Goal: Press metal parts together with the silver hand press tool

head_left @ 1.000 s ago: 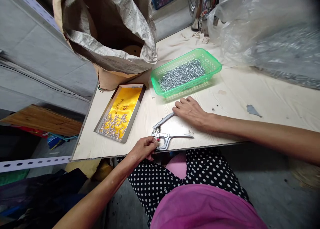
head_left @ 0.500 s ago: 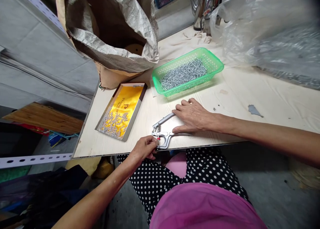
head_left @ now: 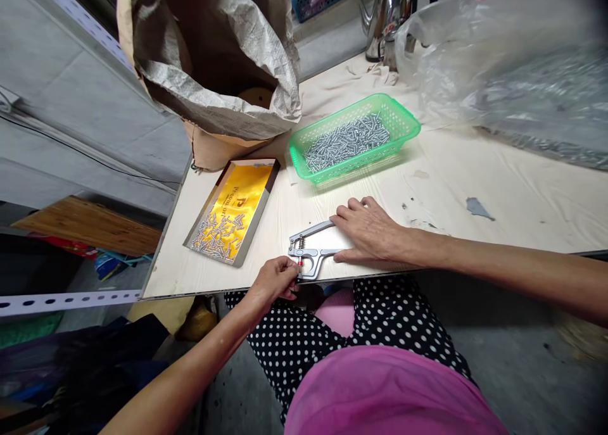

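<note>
Silver hand pliers (head_left: 308,248) lie at the near edge of the pale wooden table (head_left: 475,169). My right hand (head_left: 368,232) rests over both handles, fingers on the upper one and thumb against the lower one. My left hand (head_left: 275,280) is pinched at the pliers' jaw, where a tiny red piece shows; what it grips is too small to name. To the left lies a shallow box with a yellow lining (head_left: 232,210), holding several small metal parts.
A green plastic basket (head_left: 399,118) full of small metal parts stands behind the pliers. A big open paper sack (head_left: 213,61) stands at the back left, a clear plastic bag (head_left: 513,68) of parts at the back right, a steel kettle (head_left: 387,14) beyond.
My right hand has closed over the pliers' handles, thumb coming onto the lower one, and the handles have drawn together. My left hand has stayed at the jaw.
</note>
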Demonstrator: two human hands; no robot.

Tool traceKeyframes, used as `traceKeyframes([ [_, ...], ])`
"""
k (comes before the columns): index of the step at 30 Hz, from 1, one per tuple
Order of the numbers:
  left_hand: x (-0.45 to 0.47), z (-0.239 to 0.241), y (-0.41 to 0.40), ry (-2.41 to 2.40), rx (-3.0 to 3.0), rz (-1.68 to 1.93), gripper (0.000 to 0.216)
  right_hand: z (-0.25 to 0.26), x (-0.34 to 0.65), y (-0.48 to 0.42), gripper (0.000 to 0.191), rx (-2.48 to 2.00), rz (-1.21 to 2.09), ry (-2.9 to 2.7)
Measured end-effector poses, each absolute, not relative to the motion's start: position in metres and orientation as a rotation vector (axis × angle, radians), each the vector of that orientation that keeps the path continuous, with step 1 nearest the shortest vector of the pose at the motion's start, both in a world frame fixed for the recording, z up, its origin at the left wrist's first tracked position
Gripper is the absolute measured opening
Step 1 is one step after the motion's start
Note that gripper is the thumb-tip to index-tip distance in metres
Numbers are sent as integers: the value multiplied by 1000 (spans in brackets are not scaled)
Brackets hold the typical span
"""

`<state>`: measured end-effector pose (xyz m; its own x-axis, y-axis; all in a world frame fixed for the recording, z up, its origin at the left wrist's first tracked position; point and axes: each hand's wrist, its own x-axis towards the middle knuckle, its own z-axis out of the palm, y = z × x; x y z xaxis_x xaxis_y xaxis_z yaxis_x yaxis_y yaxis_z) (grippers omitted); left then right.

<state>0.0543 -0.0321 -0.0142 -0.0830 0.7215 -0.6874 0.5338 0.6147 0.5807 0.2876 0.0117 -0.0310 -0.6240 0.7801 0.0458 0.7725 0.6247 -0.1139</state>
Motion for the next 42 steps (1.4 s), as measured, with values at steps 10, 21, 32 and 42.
traceKeyframes([
  [10,51,-10,-45,1878,2150,258,32,-43,280,38,50,-1152,174,-2812],
  [21,87,-20,13,1471,2556,-125,44,-37,269,35,42,-1121,147,-2848],
  [32,87,-18,11,1351,2529,-74,18,-56,271,30,26,-964,249,-2808],
  [42,61,-17,-6,1565,2392,332,42,-55,281,26,75,-1008,246,-2626],
])
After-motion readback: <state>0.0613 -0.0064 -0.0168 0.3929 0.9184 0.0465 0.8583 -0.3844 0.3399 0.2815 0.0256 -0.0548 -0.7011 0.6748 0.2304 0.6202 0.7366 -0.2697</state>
